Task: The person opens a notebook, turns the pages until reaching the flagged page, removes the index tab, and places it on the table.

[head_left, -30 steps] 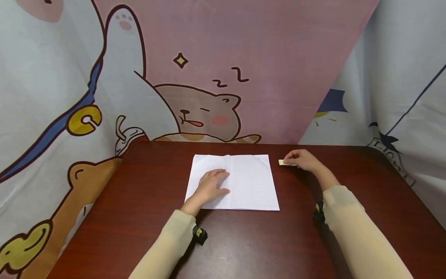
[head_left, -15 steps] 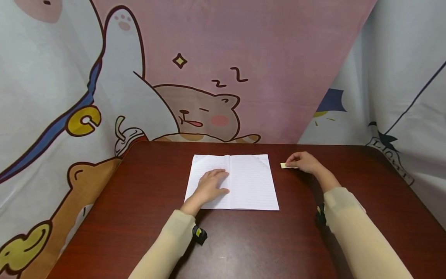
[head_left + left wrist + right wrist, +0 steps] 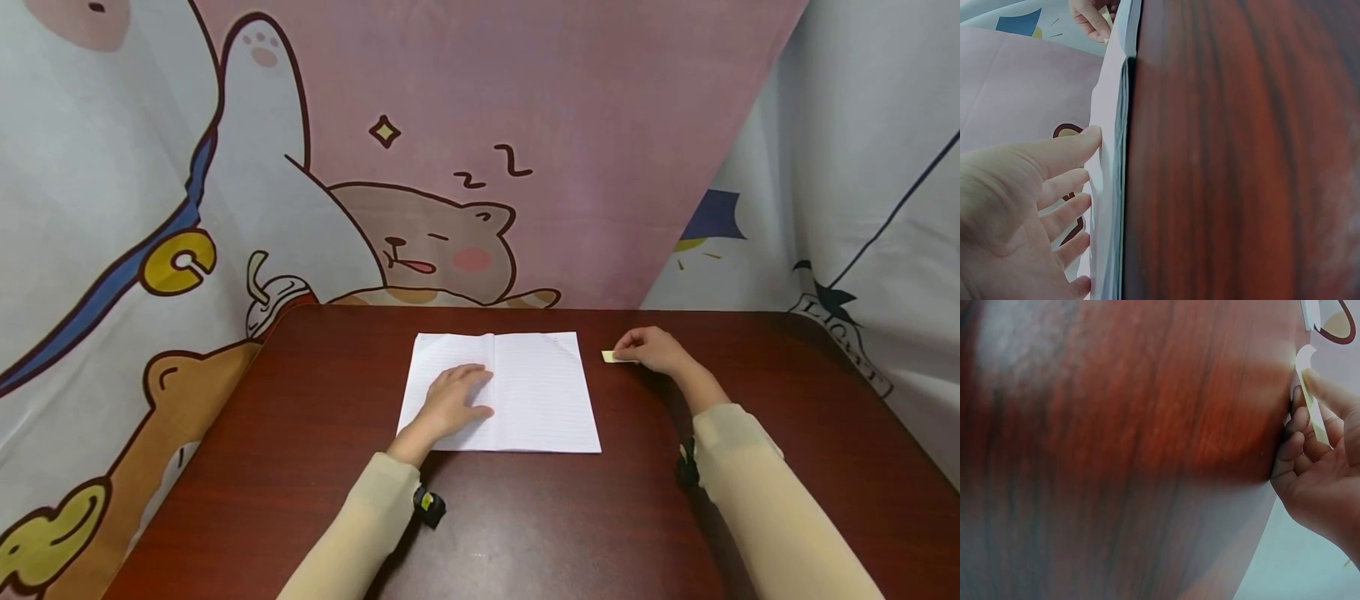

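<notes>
An open lined notebook (image 3: 546, 400) lies flat, its two white pages showing. My left hand (image 3: 448, 402) rests on the left page with fingers spread and nearly straight; in the left wrist view, the thumb and fingertips of that hand (image 3: 1022, 212) touch the paper. To the right of the notebook, apart from it, my right hand (image 3: 654, 348) pinches a small pale yellow sticky note (image 3: 609, 357). Seen from the right wrist, the sticky note (image 3: 1313, 403) sits between thumb and fingers, with its far end curling. Part of it is hidden by the right hand (image 3: 1329, 469).
The dark reddish-brown wooden table (image 3: 517, 533) extends around the notebook. Behind it and along both sides hangs a cartoon-printed cloth (image 3: 585, 167). A small black device (image 3: 430, 506) is worn at the left wrist.
With the sticky note in its fingers, my right hand has shifted very slightly toward me, staying beside the notebook. My left hand holds the same place on the page.
</notes>
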{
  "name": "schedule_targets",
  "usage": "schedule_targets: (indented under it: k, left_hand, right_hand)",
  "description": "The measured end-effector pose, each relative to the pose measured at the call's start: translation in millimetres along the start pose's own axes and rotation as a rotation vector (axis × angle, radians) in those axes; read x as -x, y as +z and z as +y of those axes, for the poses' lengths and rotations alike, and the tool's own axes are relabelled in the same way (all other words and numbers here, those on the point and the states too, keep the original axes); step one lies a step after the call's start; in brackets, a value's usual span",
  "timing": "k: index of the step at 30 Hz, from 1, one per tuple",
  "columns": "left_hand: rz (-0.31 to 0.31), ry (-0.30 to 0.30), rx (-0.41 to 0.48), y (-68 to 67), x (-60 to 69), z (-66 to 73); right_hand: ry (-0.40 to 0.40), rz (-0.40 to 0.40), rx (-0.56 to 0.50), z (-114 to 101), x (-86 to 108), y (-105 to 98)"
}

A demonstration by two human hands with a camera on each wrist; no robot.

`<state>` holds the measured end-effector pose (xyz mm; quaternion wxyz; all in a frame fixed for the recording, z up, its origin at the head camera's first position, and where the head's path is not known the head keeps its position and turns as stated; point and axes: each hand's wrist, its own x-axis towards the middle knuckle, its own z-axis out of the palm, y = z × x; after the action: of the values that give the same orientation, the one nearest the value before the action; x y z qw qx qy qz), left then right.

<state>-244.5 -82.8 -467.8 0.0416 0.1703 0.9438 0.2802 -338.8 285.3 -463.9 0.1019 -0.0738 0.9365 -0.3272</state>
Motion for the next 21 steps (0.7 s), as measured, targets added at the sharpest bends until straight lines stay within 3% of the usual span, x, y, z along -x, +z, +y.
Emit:
schedule_targets:
  k: [21]
  left_hand:
    - [0.005,-0.005,0.009,2.1,-2.1,-2.0]
  right_hand:
    - [0.009,0.074,0.089,-5.4,1.1,7.6]
